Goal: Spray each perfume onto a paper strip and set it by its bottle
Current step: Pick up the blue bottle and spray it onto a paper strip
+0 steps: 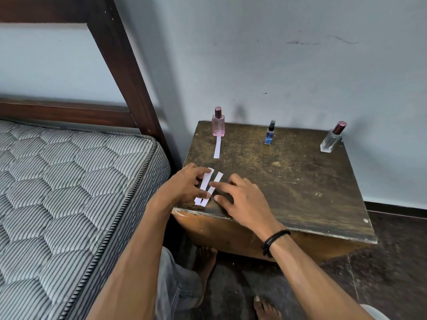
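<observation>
Three perfume bottles stand along the back of a worn wooden table (300,181): a pink one (218,123) at the left, a small blue one (269,133) in the middle, a clear one (331,138) at the right. One white paper strip (217,147) lies just in front of the pink bottle. A small stack of strips (205,185) lies near the front left corner. My left hand (184,188) rests on the stack with its fingers and thumb. My right hand (240,199) presses its index fingertip on a strip (216,179) that lies askew from the stack.
A striped mattress (69,192) on a dark wooden bed frame (124,72) lies close to the table's left side. A pale wall stands right behind the bottles. Bare feet (205,266) show on the dark floor below the table's front edge.
</observation>
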Motion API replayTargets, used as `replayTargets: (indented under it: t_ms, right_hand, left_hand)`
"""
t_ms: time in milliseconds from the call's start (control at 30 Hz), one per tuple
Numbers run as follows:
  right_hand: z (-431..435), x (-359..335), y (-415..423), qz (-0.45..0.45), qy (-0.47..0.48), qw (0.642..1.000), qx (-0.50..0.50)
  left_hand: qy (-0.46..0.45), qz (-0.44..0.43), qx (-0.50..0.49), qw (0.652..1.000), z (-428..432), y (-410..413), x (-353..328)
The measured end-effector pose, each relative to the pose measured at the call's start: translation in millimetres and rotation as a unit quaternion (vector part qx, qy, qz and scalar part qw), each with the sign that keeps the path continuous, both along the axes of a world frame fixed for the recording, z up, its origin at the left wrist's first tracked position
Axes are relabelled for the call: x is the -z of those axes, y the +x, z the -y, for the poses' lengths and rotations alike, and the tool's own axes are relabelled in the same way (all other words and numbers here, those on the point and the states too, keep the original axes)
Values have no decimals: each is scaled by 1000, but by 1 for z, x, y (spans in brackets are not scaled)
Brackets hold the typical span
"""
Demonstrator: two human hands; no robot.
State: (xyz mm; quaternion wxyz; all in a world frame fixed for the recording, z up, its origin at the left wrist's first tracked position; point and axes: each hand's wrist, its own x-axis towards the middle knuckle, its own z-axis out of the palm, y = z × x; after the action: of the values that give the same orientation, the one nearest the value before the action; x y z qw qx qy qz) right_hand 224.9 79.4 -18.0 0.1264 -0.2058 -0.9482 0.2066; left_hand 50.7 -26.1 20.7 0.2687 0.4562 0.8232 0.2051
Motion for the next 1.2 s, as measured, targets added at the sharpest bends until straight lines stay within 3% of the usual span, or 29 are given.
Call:
replayTargets:
  t_ms: [500,900,1200]
  right_hand:
    - [-1,-1,2,-11,-57,997,48]
    - [6,-4,2,40,19,998,46]
    - [8,-7,3,1,-17,997,74]
  left_hand:
    - [53,-43,-8,998,-10,13,-7]
    - [49,-56,-24,997,-10,12,-9]
    - [61,-54,-32,996,-14,18,-7]
